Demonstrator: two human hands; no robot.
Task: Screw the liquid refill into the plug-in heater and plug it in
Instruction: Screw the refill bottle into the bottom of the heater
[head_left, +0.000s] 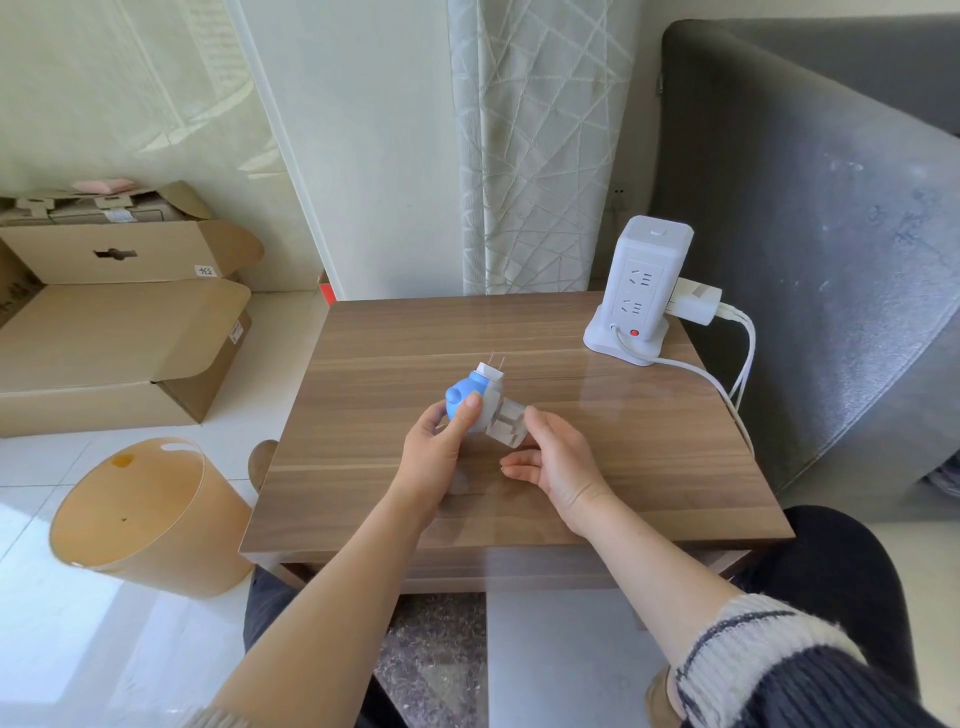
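Note:
Above the middle of the wooden table (519, 499) my left hand (441, 447) grips the blue and white plug-in heater (470, 392); its two metal prongs point up and away. The clear liquid refill bottle (506, 423) sits joined to the heater's right side, tilted down to the right. My right hand (556, 462) holds the bottle with thumb and fingertips, the other fingers spread below it. The white tower power strip (641, 291) stands at the table's back right corner, with free sockets on the side facing me.
A white adapter (696, 300) is plugged into the strip's right side, with white cables (737, 384) trailing off the table's right edge. A grey sofa (831, 260) is at the right. An orange bin (145, 519) and open cardboard boxes (119, 332) stand on the floor at the left.

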